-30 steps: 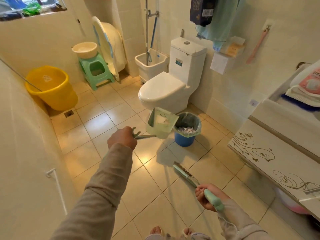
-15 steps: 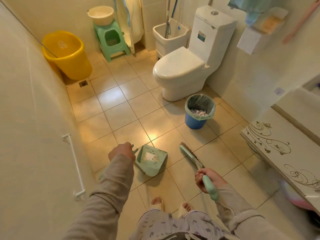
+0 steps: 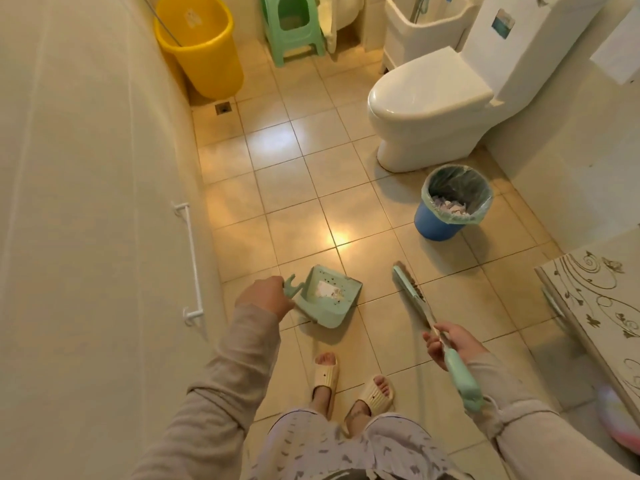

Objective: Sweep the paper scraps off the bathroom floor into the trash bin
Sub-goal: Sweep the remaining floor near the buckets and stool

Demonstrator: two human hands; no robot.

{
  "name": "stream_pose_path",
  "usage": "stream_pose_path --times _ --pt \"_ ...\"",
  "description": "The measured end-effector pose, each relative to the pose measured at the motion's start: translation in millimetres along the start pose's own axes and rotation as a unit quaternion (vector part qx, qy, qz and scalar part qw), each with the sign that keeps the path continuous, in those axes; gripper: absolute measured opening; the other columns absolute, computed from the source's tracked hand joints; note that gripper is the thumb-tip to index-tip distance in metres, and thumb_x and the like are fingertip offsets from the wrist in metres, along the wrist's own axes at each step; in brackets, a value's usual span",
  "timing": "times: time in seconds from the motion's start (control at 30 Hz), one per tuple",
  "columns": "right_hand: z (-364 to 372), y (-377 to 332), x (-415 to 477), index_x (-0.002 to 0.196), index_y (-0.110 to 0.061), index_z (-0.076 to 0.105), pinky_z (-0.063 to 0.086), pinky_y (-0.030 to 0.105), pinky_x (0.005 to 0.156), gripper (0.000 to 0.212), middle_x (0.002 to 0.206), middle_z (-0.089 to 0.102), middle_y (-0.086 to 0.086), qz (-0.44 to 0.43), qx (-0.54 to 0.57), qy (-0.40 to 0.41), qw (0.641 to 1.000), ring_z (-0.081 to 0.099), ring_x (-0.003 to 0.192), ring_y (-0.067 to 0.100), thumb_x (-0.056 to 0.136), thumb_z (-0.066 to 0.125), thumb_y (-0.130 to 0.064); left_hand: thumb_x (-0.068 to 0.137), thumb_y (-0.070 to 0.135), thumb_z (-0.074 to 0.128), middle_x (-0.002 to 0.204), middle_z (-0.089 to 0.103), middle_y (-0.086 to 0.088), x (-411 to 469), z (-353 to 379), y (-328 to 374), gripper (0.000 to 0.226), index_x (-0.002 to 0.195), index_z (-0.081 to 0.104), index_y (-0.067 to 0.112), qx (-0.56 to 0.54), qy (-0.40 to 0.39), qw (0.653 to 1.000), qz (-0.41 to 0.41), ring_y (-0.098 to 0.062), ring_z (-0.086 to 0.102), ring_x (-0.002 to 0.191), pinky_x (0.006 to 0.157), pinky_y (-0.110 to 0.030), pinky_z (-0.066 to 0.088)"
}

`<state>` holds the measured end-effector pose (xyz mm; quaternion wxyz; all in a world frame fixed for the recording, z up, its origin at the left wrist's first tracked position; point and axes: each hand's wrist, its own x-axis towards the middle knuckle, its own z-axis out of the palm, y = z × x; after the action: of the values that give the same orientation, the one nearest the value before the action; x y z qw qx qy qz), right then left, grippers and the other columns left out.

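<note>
My left hand (image 3: 265,297) grips the handle of a mint-green dustpan (image 3: 327,299), held low over the tiled floor just in front of my feet. A white patch and small specks show inside the pan. My right hand (image 3: 450,344) holds a mint-green hand broom (image 3: 414,294) by its handle, bristle end pointing away over the floor to the right of the pan. The blue trash bin (image 3: 438,226) with a clear liner stands beside the toilet, and paper scraps (image 3: 450,207) lie inside it.
A white toilet (image 3: 426,109) stands behind the bin. A yellow bucket (image 3: 204,53), a green stool (image 3: 294,26) and a mop sink (image 3: 415,29) line the far wall. A patterned cabinet (image 3: 595,306) is at the right, a wall with a white rail (image 3: 192,261) at the left.
The dustpan came away from beside the bin and down to the floor near my feet. My view tilted downward. The broom stayed in my right hand.
</note>
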<state>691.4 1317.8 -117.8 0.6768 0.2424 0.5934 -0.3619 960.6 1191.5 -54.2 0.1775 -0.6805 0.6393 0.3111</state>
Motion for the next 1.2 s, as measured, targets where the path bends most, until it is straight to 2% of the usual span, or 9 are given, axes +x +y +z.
stream_pose_path --times 0.13,0.23,0.33,0.47,0.63,0.87,1.03,1.13,1.2 --pt "0 -2 1 0.059 -0.013 0.029 0.024 0.003 0.024 0.041 0.02 0.03 0.001 0.007 -0.053 0.016 0.998 0.029 0.011 0.009 0.1 0.026 -0.012 0.085 0.034 0.059 0.101 0.068 -0.006 -14 11 -19 0.021 0.098 0.064 0.017 -0.001 0.103 0.994 -0.044 -0.026 0.064 0.094 0.074 -0.031 0.043" --pt "7 -8 -3 0.063 -0.01 0.028 0.025 0.002 0.025 0.036 0.02 0.028 0.001 -0.005 -0.114 0.022 0.993 0.027 0.011 0.008 0.097 0.021 -0.002 0.086 0.034 0.057 0.099 0.07 -0.005 -23 16 -37 0.022 0.1 0.067 0.02 -0.023 0.137 0.987 -0.082 -0.025 0.064 0.093 0.07 -0.027 0.031" --pt "12 -12 -9 0.069 -0.005 0.031 0.027 0.002 0.025 0.03 0.021 0.029 0.0 -0.014 -0.145 0.014 0.989 0.028 0.011 0.007 0.096 0.02 0.001 0.086 0.034 0.058 0.1 0.07 -0.009 -31 21 -51 0.023 0.1 0.069 0.018 -0.067 0.152 0.979 -0.113 -0.028 0.064 0.093 0.067 -0.026 0.038" --pt "26 -17 -11 0.072 -0.01 0.032 0.028 0.003 0.027 0.029 0.023 0.03 0.0 -0.033 -0.171 -0.001 0.985 0.029 0.013 0.006 0.096 0.021 0.003 0.086 0.036 0.059 0.096 0.07 -0.009 -37 21 -67 0.023 0.097 0.07 0.018 -0.104 0.163 0.97 -0.147 -0.028 0.059 0.082 0.067 -0.026 0.04" --pt "61 -30 -13 0.068 -0.012 0.032 0.023 0.003 0.025 0.033 0.023 0.029 -0.002 -0.053 -0.209 -0.041 0.976 0.028 0.014 0.005 0.097 0.022 0.002 0.086 0.035 0.06 0.099 0.07 -0.011 -33 15 -75 0.026 0.104 0.069 0.018 -0.12 0.184 0.962 -0.164 -0.031 0.064 0.093 0.068 -0.028 0.04" --pt "117 -51 -8 0.072 -0.013 0.033 0.025 0.004 0.023 0.03 0.023 0.031 -0.003 -0.056 -0.242 -0.072 0.966 0.029 0.014 0.005 0.097 0.024 0.001 0.085 0.035 0.061 0.079 0.06 -0.007 -15 -4 -89 0.024 0.097 0.069 0.017 -0.135 0.205 0.952 -0.184 -0.029 0.057 0.075 0.065 -0.029 0.043" --pt "162 -63 8 0.073 -0.011 0.034 0.028 0.005 0.024 0.027 0.025 0.035 -0.001 -0.038 -0.239 -0.069 0.968 0.032 0.015 0.006 0.097 0.026 0.0 0.084 0.037 0.062 0.091 0.07 -0.011 24 -38 -101 0.025 0.1 0.069 0.019 -0.138 0.208 0.952 -0.179 -0.03 0.061 0.08 0.065 -0.028 0.043" --pt "186 -70 18 0.075 -0.01 0.036 0.029 0.005 0.025 0.025 0.025 0.034 0.0 -0.035 -0.233 -0.051 0.971 0.032 0.015 0.007 0.095 0.026 0.002 0.085 0.035 0.061 0.093 0.071 -0.011 53 -63 -108 0.024 0.1 0.069 0.019 -0.135 0.204 0.955 -0.168 -0.032 0.064 0.084 0.067 -0.028 0.046" --pt "199 -77 22 0.072 -0.01 0.036 0.029 0.005 0.024 0.027 0.025 0.033 0.0 -0.028 -0.23 -0.042 0.972 0.031 0.014 0.007 0.095 0.026 0.001 0.084 0.035 0.061 0.09 0.07 -0.01 73 -82 -110 0.024 0.1 0.069 0.018 -0.134 0.201 0.957 -0.162 -0.03 0.062 0.08 0.066 -0.028 0.045"
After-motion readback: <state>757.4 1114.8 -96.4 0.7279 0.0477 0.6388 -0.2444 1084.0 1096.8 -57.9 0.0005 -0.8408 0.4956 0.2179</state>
